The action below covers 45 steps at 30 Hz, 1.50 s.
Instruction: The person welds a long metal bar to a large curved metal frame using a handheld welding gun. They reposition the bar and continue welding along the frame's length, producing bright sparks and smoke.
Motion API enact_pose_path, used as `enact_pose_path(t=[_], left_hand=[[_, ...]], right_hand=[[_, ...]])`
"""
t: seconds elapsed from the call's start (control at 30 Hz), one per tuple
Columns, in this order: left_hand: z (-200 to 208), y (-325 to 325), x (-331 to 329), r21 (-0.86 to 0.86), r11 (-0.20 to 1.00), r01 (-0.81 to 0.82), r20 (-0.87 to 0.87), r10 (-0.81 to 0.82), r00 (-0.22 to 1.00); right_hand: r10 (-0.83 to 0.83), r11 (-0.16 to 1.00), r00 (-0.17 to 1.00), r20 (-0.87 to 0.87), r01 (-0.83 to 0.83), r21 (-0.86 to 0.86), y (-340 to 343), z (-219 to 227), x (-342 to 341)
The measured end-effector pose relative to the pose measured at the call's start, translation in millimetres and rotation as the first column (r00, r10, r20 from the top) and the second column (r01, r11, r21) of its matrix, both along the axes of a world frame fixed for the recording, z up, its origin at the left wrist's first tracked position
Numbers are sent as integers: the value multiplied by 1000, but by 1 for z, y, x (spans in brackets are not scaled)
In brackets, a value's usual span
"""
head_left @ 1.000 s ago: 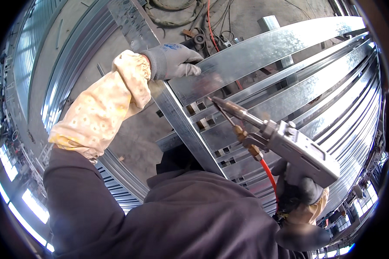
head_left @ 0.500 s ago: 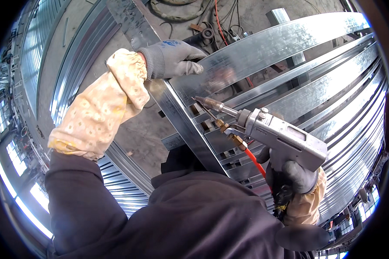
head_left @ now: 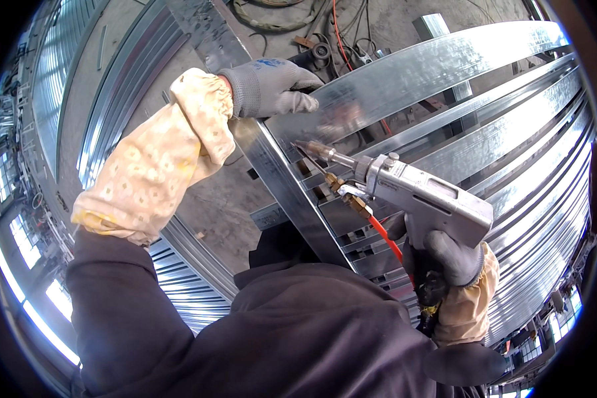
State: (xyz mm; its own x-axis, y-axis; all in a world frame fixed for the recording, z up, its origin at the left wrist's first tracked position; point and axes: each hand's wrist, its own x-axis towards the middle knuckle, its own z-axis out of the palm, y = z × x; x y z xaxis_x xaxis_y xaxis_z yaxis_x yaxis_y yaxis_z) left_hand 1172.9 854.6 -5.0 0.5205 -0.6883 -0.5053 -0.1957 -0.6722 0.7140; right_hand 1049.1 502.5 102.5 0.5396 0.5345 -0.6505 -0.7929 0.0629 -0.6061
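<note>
In the head view, a wide, flat, bright galvanised-steel tube (head_left: 438, 66) is laid from the upper right to a long steel crosspiece (head_left: 292, 189), and the end of the tube is touched by the grey-gloved left hand (head_left: 272, 87). Its thumb and forefinger are seen apart, the thumb over the face of the tube; whether the far edge is clamped by the other fingers cannot be told. A pistol-shaped grey metal tool (head_left: 438, 196) is held by the grey-gloved right hand (head_left: 454, 257), the fingers closed round its handle. Its tapered metal nozzle (head_left: 322, 152) is pointed left at the joint of tube and crosspiece, with the tip just beside it; contact cannot be made out. Below the nozzle, a brass fitting (head_left: 349, 194) is joined to a red hose (head_left: 386, 237). Narrow gaps are left between the parallel silvery steel beams (head_left: 444, 156) under the tool, while the crosspiece's left edge is bordered by grey concrete floor (head_left: 222, 212), which is spread as far as the cream patterned left sleeve (head_left: 156, 159). A blue printed mark (head_left: 270, 63) is borne on the left glove's back.
</note>
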Motion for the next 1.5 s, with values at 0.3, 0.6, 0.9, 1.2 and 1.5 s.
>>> enact_pose_path(t=[0.3, 0.6, 0.9, 1.2, 1.5], left_hand=[[12, -5, 3, 60, 998, -12, -80, 16, 997], [3, -2, 2, 37, 999, -33, -78, 36, 996], [4, -4, 5, 12, 998, -58, -146, 59, 988], [4, -6, 9, 86, 996, -22, -129, 34, 991], [9, -7, 8, 127, 992, 0, -14, 2, 1000]], right_hand=[[41, 975, 999, 25, -34, -218, 30, 0, 8], [-31, 987, 999, -6, 30, -160, 44, -9, 10], [71, 969, 997, 21, -64, -238, 53, -7, 22], [53, 981, 997, -53, -62, -184, 52, -12, 24], [19, 991, 1000, -23, -22, -134, 55, -13, 20]])
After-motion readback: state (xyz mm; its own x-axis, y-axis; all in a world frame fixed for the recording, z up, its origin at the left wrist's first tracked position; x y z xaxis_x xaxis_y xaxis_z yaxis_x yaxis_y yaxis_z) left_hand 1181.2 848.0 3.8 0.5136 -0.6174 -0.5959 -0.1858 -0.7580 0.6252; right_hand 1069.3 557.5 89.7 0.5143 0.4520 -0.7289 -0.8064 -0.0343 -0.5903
